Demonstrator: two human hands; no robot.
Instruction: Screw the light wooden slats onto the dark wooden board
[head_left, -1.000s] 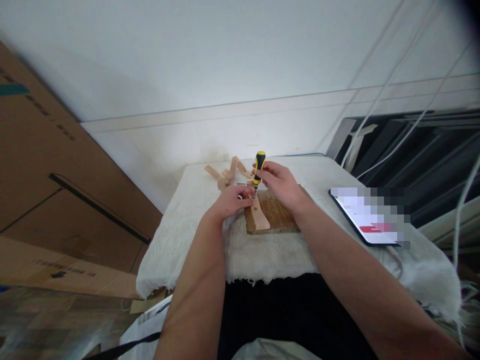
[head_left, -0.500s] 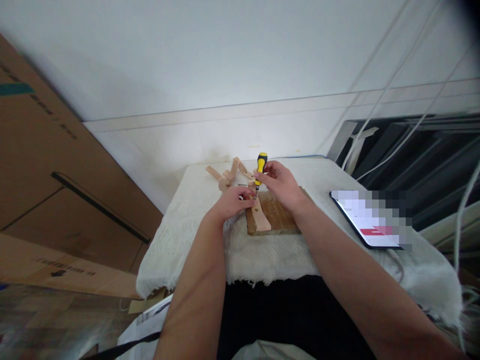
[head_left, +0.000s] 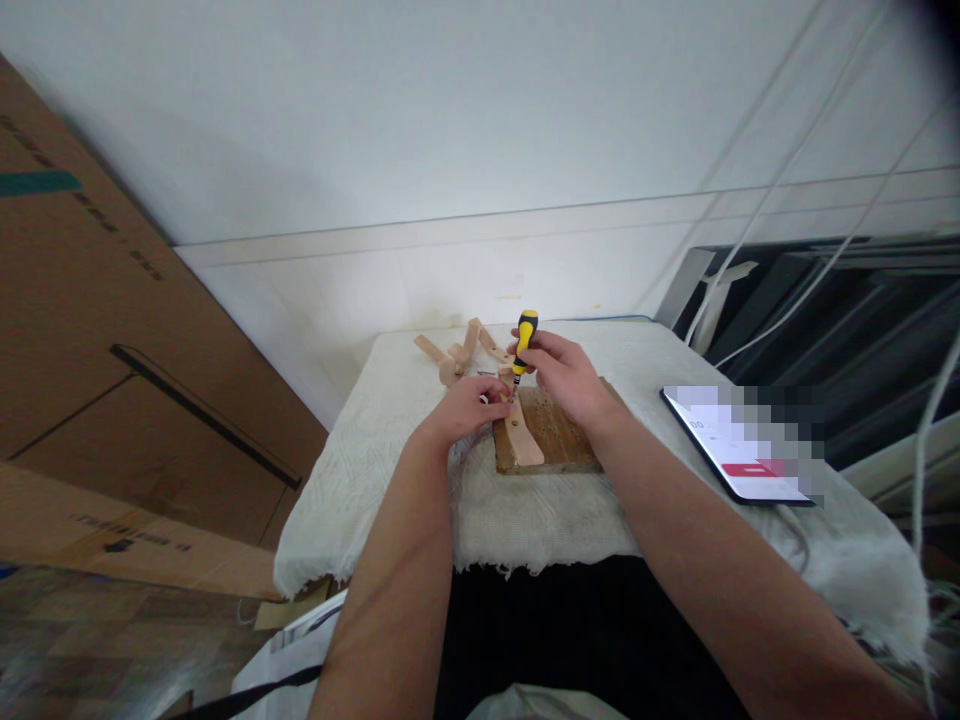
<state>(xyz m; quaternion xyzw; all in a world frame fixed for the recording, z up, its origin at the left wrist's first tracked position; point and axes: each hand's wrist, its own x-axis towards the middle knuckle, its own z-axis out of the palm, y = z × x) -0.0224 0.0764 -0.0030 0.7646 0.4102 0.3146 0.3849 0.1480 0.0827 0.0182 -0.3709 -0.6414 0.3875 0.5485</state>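
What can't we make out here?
Screwdriver tip, head view: too small to tell what it meets.
What the left grip pinches, if anything, head view: too small.
Wooden board's right edge, head view: partly behind the right forearm.
Phone's screen, head view: partly pixelated.
Cardboard box, head view: cut by left edge.

Yellow-and-black screwdriver (head_left: 527,338) gripped near upright in the right hand (head_left: 568,375), bit pointed down at a pale wooden piece (head_left: 523,446). Piece laid along the left edge of a brown board (head_left: 562,435). Left hand (head_left: 469,407) placed beside the bit; anything pinched there cannot be made out. Loose wooden parts (head_left: 469,343) grouped beyond, on white cloth (head_left: 367,440). Lit phone (head_left: 705,425) laid at right.
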